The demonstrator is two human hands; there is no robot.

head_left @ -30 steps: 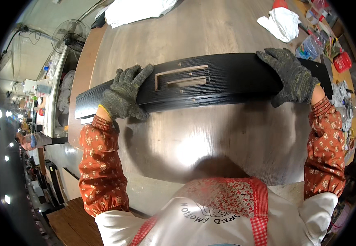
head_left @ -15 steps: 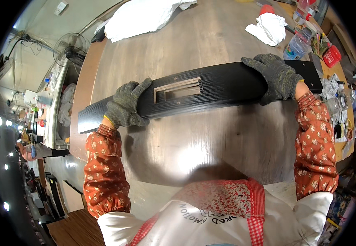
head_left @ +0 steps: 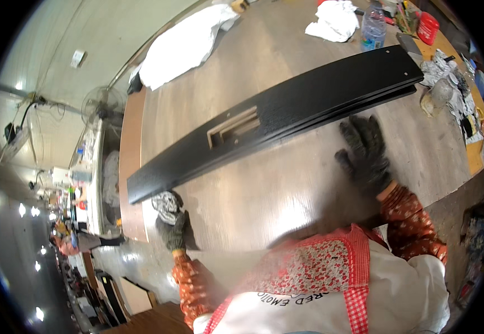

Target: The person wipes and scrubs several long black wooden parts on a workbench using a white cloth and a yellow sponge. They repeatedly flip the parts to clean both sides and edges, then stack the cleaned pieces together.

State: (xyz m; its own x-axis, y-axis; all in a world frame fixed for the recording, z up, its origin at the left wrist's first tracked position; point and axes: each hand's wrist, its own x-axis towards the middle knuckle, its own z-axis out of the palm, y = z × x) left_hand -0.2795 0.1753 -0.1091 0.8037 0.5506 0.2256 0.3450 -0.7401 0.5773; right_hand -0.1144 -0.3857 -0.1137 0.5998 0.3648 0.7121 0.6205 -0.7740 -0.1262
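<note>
A long black wooden board [head_left: 320, 80] with a rectangular cutout lies slantwise across the table. Along its near edge the side of a second black board [head_left: 372, 99] shows directly beneath it. My left hand [head_left: 173, 231], in a dark knitted glove, is closed round a crumpled grey-and-white cloth [head_left: 166, 206] just below the boards' left end. My right hand [head_left: 364, 157], gloved too, is apart from the boards, on their near side towards the right. Its fingers are spread, and it holds nothing.
On the wood-grain table [head_left: 242, 206] a white cloth bundle [head_left: 189, 44] lies far left. A white rag [head_left: 333, 21], a plastic bottle [head_left: 373, 26], a red container [head_left: 428, 29] and a glass jar [head_left: 435, 99] stand around the right side. A fan [head_left: 102, 108] is beyond the left edge.
Both hands have come off the black board and back towards me. The left now holds a crumpled cloth; the right has opened. The view has tilted, and the boards slant more.
</note>
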